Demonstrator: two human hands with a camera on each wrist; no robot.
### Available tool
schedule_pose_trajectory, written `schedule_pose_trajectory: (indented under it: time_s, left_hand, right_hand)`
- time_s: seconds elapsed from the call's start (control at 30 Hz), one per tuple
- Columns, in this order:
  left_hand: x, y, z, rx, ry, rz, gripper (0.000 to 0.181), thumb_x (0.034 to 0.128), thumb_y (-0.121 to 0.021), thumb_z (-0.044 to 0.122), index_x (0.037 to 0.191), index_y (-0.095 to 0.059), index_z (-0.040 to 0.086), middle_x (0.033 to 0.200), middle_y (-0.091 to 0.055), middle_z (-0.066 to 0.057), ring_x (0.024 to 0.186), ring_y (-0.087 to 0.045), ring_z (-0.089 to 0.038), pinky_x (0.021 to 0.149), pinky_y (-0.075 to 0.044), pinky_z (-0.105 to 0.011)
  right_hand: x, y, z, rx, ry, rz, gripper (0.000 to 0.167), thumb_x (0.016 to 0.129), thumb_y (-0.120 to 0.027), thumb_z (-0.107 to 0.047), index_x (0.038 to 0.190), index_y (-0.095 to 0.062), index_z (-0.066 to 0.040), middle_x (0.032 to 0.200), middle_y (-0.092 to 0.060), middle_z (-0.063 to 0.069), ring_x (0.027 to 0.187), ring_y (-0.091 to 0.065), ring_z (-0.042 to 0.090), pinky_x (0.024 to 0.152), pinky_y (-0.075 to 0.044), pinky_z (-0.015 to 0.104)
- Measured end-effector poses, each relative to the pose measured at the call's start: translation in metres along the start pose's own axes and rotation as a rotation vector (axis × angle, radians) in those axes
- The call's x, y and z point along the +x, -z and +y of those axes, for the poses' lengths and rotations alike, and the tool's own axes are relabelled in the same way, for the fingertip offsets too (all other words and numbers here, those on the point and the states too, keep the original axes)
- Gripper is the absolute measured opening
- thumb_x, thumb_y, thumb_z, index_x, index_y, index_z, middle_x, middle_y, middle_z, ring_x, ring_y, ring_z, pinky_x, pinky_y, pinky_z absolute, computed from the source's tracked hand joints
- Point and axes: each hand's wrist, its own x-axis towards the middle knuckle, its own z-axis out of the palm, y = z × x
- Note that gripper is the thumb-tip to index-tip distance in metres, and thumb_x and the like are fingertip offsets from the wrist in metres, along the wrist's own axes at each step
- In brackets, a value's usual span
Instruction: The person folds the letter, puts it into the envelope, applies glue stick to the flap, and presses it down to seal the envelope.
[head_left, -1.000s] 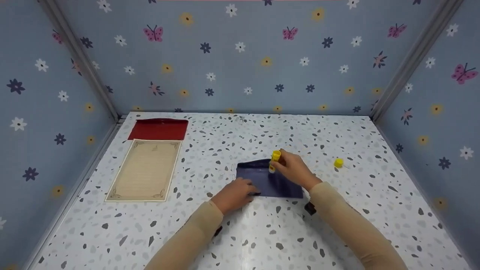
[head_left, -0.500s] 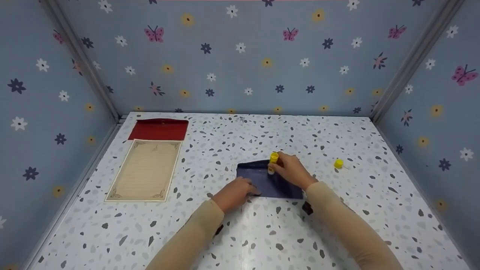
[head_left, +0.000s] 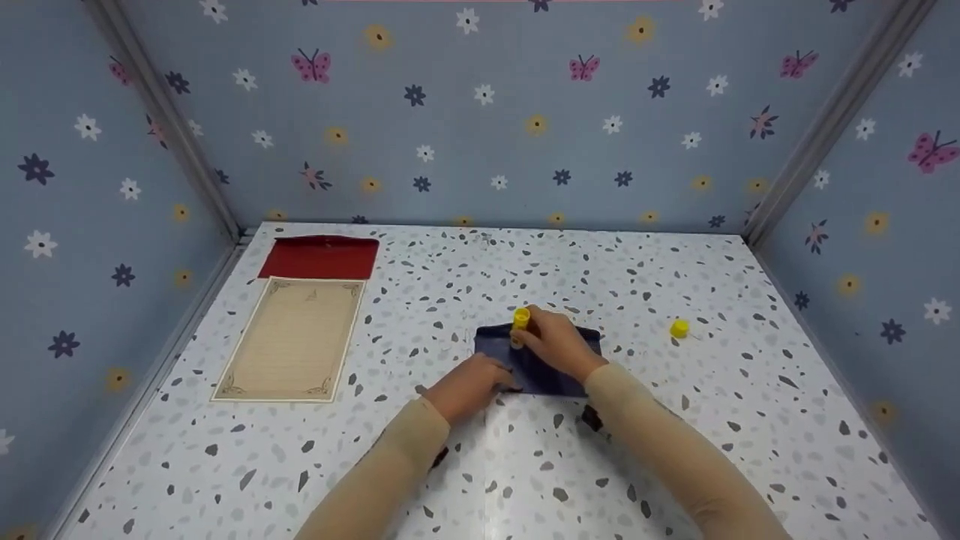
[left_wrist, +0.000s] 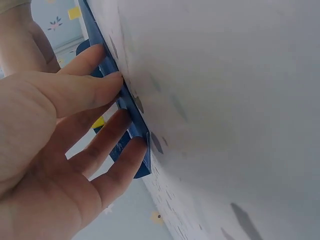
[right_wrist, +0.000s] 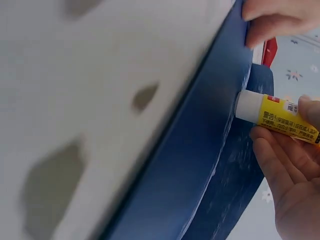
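A dark blue envelope (head_left: 493, 345) lies on the speckled table, its raised flap (right_wrist: 237, 167) at the far side. My right hand (head_left: 559, 343) pinches a yellow glue stick (head_left: 520, 327) between thumb and fingers. In the right wrist view, the white end of the glue stick touches the seam between flap and envelope body, and whitish streaks show on the flap. At the envelope's near left edge rests my left hand (head_left: 471, 386). The left wrist view shows its loosely spread fingers (left_wrist: 107, 135) touching the envelope.
A yellow cap (head_left: 679, 328) sits on the table to the right. On the left lies a cream bordered sheet of paper (head_left: 292, 341), just in front of a red envelope (head_left: 321, 259). Flower-patterned walls (head_left: 480, 112) enclose the table at the back and sides.
My right hand has slid left along the envelope's flap side with the glue stick, uncovering the flap's right end. The left hand has stayed in place.
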Motion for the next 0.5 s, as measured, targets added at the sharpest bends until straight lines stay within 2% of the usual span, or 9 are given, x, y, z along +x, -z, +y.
schedule_pose_trajectory:
  time_s: [0.17,0.4,0.5]
  left_hand:
    - [-0.0005,0.0010,0.0025,-0.007,0.009,-0.011,0.027,0.0961,-0.065,0.005,0.115,-0.077,0.021,0.121,-0.070,0.000,0.113,-0.061,-0.020,0.102,-0.045,-0.036]
    - [-0.0007,0.0027,0.0024,0.019,0.002,-0.021,0.032,0.0947,-0.066,0.002,0.118,-0.076,0.021,0.120,-0.070,0.002,0.112,-0.062,-0.017,0.100,-0.046,-0.033]
    - [-0.0008,0.0028,0.0016,0.027,-0.007,-0.017,0.031,0.0949,-0.066,0.002,0.117,-0.076,0.021,0.120,-0.070,0.001,0.113,-0.062,-0.017,0.102,-0.046,-0.033]
  right_hand:
    - [0.0033,-0.0031,-0.0026,0.005,-0.008,-0.011,0.020,0.099,-0.066,-0.030,0.107,-0.060,-0.012,0.089,-0.061,-0.001,0.080,-0.057,0.017,0.074,-0.051,0.035]
    - [0.0027,0.0025,-0.0014,0.018,0.028,-0.036,0.017,0.100,-0.065,-0.025,0.105,-0.059,-0.010,0.089,-0.062,0.002,0.079,-0.056,0.018,0.072,-0.050,0.037]
    - [0.0019,0.0047,0.0000,0.004,0.007,-0.047,0.018,0.100,-0.064,-0.027,0.105,-0.059,-0.011,0.088,-0.061,0.000,0.079,-0.056,0.017,0.072,-0.050,0.036]
